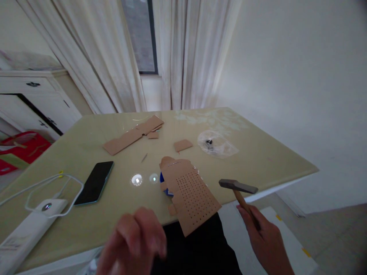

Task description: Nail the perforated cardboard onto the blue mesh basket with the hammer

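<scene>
1. I see the holey cardboard point(197, 194) on the table point(120, 214), one end poking past the edge.
2. Right of the cardboard, the right hand point(263, 233) wraps round the hammer point(235, 185) by its wooden handle point(241, 201).
3. Left of the cardboard, the left hand point(132, 236) curls, blurry; I can't tell if it holds anything.
4. The cardboard looks light and bendy; hold its plain sides.
5. The hammer looks top-heavy; hold the handle.

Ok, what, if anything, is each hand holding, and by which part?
Right hand grips a hammer by its wooden handle. Left hand is blurred; can't tell whether it holds anything.
</scene>
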`<action>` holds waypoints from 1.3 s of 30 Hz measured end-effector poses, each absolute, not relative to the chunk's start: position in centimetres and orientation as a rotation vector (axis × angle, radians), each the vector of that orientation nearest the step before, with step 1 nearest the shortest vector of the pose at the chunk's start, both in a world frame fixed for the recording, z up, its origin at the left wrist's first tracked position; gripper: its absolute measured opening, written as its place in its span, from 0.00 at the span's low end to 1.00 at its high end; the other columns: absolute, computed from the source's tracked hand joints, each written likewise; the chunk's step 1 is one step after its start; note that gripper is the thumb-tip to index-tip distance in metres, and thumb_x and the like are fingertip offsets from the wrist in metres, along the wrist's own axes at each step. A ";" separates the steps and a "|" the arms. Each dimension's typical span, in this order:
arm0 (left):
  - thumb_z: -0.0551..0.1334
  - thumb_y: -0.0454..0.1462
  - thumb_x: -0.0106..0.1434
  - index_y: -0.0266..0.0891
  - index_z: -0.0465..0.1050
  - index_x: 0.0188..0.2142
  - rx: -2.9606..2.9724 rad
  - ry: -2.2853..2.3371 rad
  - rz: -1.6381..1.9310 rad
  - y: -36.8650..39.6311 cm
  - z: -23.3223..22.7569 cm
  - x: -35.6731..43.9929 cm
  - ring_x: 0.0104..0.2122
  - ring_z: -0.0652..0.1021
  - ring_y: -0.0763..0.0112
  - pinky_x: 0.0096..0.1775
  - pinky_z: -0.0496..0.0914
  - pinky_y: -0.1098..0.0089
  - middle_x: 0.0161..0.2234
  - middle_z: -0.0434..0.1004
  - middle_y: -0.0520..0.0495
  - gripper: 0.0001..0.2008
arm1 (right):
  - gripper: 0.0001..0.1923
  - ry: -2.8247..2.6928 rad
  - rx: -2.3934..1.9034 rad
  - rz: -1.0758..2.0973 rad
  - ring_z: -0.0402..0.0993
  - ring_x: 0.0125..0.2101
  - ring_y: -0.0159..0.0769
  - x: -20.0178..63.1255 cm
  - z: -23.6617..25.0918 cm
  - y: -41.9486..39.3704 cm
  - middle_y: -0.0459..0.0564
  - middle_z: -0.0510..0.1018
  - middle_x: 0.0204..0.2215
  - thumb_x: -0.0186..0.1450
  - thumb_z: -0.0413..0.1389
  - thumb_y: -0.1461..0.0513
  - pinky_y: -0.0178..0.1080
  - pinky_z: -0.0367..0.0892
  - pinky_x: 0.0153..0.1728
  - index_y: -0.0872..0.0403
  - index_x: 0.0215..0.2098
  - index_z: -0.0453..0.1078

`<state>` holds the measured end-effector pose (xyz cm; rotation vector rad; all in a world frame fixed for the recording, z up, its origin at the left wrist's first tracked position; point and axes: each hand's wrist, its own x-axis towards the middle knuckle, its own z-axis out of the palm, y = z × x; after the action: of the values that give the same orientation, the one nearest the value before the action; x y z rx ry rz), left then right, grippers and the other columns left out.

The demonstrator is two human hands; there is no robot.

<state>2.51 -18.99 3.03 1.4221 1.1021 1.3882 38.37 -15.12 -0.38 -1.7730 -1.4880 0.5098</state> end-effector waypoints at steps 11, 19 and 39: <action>0.76 0.44 0.61 0.46 0.54 0.76 1.675 1.337 0.882 -5.5 -0.8 -1.8 0.76 0.63 0.43 0.74 0.56 0.36 0.77 0.60 0.31 0.50 | 0.30 -1.692 -1.762 0.517 0.87 0.30 0.49 38.5 1.2 -13.2 0.52 0.89 0.31 0.75 0.52 0.36 0.42 0.78 0.33 0.47 0.44 0.84; 0.76 0.42 0.63 0.47 0.65 0.72 1.692 1.252 0.942 -5.3 -0.5 0.7 0.71 0.71 0.44 0.74 0.60 0.39 0.71 0.71 0.36 0.41 | 0.30 -1.869 -1.651 0.592 0.89 0.37 0.50 38.3 1.8 -12.1 0.54 0.91 0.38 0.78 0.49 0.38 0.43 0.81 0.39 0.47 0.44 0.84; 0.75 0.42 0.64 0.43 0.67 0.68 1.724 1.295 1.034 -5.5 -0.9 1.1 0.65 0.76 0.45 0.69 0.67 0.40 0.65 0.76 0.34 0.36 | 0.26 -1.824 -1.595 0.518 0.86 0.29 0.46 38.2 2.2 -12.1 0.51 0.89 0.32 0.78 0.52 0.40 0.40 0.78 0.32 0.48 0.44 0.84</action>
<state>1.10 -5.51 -0.93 1.7242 1.2949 1.0341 38.18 -12.11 2.21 -1.5955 -1.8237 0.5185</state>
